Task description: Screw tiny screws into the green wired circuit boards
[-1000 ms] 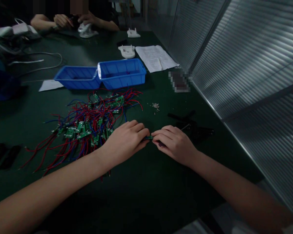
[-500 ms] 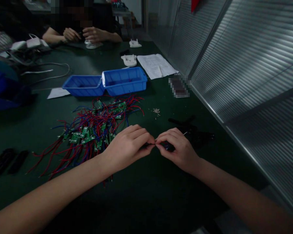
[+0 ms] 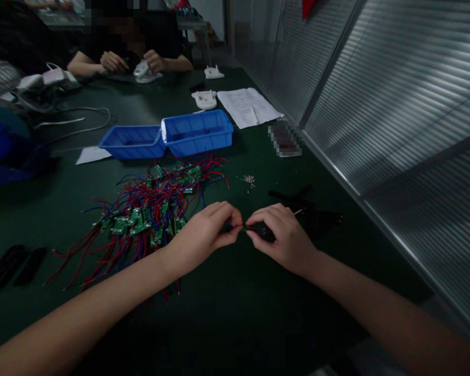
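My left hand [image 3: 213, 228] is closed, thumb and fingertips pinching a small dark part that its fingers mostly cover. Facing it closely, my right hand [image 3: 278, 233] is closed too, its thumb and forefinger pinching at a tiny green and red bit between the two hands. A screwdriver appears tucked in the right palm: its dark handle [image 3: 263, 231] shows under the fingers, and a thin metal shaft [image 3: 298, 212] sticks out behind the knuckles. Left of my hands lies a heap of small green circuit boards [image 3: 139, 219] with red and blue wires.
Small screws [image 3: 249, 180] lie beyond my hands. Black parts [image 3: 325, 216] rest at the right, others [image 3: 30, 266] at the far left. Two blue bins [image 3: 199, 142] stand behind the heap, near papers [image 3: 246, 104] and white housings [image 3: 204, 100]. Across the table a person [image 3: 156, 61] handles a white part.
My hands have shifted slightly left and their fingertips have drawn a little apart, with a green and red bit now showing between them. The view has moved slightly.
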`<state>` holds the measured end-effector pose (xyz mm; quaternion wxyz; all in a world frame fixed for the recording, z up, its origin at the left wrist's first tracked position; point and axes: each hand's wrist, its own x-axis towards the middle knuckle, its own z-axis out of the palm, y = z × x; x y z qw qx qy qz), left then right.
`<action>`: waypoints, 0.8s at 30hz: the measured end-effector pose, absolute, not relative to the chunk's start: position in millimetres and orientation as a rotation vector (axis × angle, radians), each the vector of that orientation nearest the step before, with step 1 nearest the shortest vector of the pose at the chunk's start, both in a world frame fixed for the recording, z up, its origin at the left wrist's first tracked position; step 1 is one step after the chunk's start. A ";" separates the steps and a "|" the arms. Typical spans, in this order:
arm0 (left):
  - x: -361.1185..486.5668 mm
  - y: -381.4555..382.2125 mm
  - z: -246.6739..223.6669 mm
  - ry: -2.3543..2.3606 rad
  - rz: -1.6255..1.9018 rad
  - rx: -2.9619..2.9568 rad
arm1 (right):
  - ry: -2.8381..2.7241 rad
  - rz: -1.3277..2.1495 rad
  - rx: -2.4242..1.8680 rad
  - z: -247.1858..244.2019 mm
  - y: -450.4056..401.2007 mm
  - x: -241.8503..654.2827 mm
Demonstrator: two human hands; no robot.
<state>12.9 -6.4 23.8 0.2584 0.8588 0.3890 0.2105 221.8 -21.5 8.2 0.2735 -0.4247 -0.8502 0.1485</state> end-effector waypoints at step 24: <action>13.0 1.0 30.0 1.085 0.113 2.627 | -2.543 0.210 -1.108 -1.8 -16.3 220.5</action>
